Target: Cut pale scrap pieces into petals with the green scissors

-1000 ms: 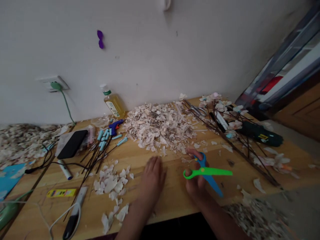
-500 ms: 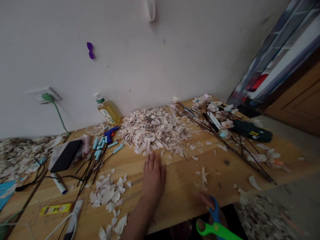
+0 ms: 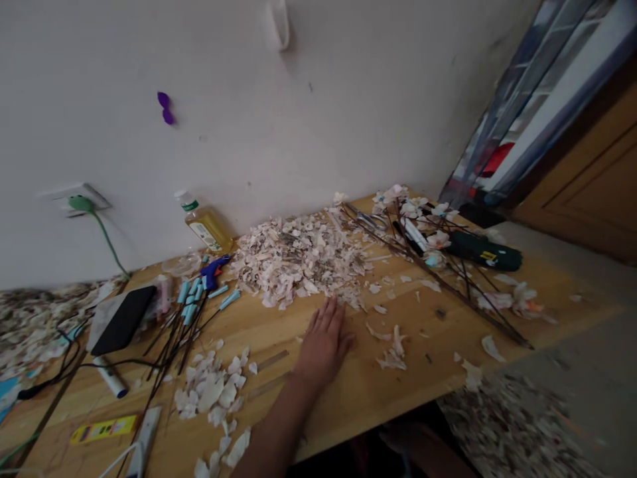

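Observation:
My left hand (image 3: 324,342) lies flat on the wooden table (image 3: 358,392), fingers stretched out and holding nothing. Its fingertips reach the front edge of a heap of pale, dry petal-like flakes (image 3: 298,259). Below the table's front edge, in shadow, is my right hand (image 3: 411,443). A faint blue sliver of the scissors (image 3: 406,463) shows under it, with the rest hidden. A few curled flakes (image 3: 395,348) lie to the right of my left hand. A smaller group of larger pale petals (image 3: 212,388) is spread to its left.
Branches with artificial blossoms (image 3: 428,265) lie at right beside a dark green case (image 3: 485,251). Left are a blue glue gun (image 3: 215,271), a bottle of yellow liquid (image 3: 206,226), a black phone (image 3: 123,320), dark stems (image 3: 186,338) and a yellow packet (image 3: 104,429).
My left hand has slid right along the heap's front edge. My right hand has dropped below the table edge, and the scissors' green and blue handles have gone mostly out of sight.

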Motion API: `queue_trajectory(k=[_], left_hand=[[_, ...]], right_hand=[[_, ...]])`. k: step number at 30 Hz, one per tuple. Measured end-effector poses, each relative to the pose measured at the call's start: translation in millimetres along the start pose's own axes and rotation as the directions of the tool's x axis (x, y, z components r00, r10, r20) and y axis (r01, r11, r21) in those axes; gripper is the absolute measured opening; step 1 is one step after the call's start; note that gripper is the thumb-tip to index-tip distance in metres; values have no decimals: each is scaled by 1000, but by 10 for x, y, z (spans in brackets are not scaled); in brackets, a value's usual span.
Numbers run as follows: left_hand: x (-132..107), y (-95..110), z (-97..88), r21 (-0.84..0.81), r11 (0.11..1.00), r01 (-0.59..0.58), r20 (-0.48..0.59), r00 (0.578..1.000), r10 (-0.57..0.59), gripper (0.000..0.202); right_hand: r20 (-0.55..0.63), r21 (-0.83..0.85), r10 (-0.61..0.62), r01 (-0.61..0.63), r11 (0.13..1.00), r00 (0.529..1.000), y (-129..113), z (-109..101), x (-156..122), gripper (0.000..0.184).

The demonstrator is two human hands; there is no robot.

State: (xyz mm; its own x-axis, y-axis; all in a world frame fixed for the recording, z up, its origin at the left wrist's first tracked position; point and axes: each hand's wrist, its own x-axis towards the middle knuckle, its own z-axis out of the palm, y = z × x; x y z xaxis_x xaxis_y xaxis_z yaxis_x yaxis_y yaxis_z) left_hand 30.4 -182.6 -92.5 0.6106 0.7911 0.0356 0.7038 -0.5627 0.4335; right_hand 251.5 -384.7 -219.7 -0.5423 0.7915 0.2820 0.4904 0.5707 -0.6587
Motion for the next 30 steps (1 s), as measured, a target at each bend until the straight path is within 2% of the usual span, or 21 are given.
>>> queue_trajectory(k=[2, 4, 7, 9, 10, 12, 13, 15, 16, 17, 19, 21, 24, 27, 30], left_hand=[[85, 92, 86, 4, 1000, 13, -35, 999, -13, 62], [197, 164, 170, 21, 998, 66, -85, 994, -63, 63], [397, 198, 235, 35, 989, 144, -137, 981, -138, 68], [513, 214, 222, 8, 994, 111, -106, 988, -109, 66], [553, 238, 203, -21, 998, 53, -71, 996, -54, 63], [586, 340, 152, -133, 982, -131, 18, 991, 135, 53], [578, 414, 128, -223, 946, -234, 58, 966, 252, 49], [528, 573, 97, -418, 823, -385, 97, 882, 461, 45], [495, 638, 93, -481, 773, -414, 98, 851, 516, 46], [465, 682, 99, -493, 761, -421, 82, 849, 523, 48], [426, 688, 134, -408, 832, -377, -10, 913, 409, 48], [420, 600, 185, -285, 923, -258, -141, 964, 226, 45], [445, 405, 245, -146, 983, -110, -259, 963, 70, 40], [473, 256, 246, -52, 997, -58, -328, 944, 38, 38], [496, 185, 207, -19, 999, -37, -336, 942, 29, 40]], right_hand=[[119, 57, 91, -98, 994, 989, -80, -64, 116, 66], [203, 131, 151, -180, 975, 967, -164, -139, 234, 61], [211, 213, 177, -222, 951, 961, -225, -205, 360, 55], [210, 225, 181, -228, 947, 961, -211, -185, 402, 48], [209, 220, 185, -230, 948, 960, -192, -157, 410, 42], [203, 193, 189, -228, 954, 961, -141, -86, 406, 35], [195, 171, 192, -226, 959, 962, -115, -51, 397, 34], [179, 114, 206, -228, 967, 962, -71, 9, 375, 35], [174, 83, 220, -237, 968, 960, -56, 30, 366, 35], [168, 52, 237, -249, 967, 957, -48, 44, 360, 34], [151, 5, 269, -273, 962, 951, -53, 51, 353, 30], [129, -15, 286, -287, 958, 949, -81, 26, 342, 26], [107, -18, 291, -291, 956, 951, -147, -63, 304, 28], [104, -18, 282, -282, 959, 954, -206, -152, 281, 33], [112, -19, 260, -260, 965, 959, -242, -182, 322, 33]])
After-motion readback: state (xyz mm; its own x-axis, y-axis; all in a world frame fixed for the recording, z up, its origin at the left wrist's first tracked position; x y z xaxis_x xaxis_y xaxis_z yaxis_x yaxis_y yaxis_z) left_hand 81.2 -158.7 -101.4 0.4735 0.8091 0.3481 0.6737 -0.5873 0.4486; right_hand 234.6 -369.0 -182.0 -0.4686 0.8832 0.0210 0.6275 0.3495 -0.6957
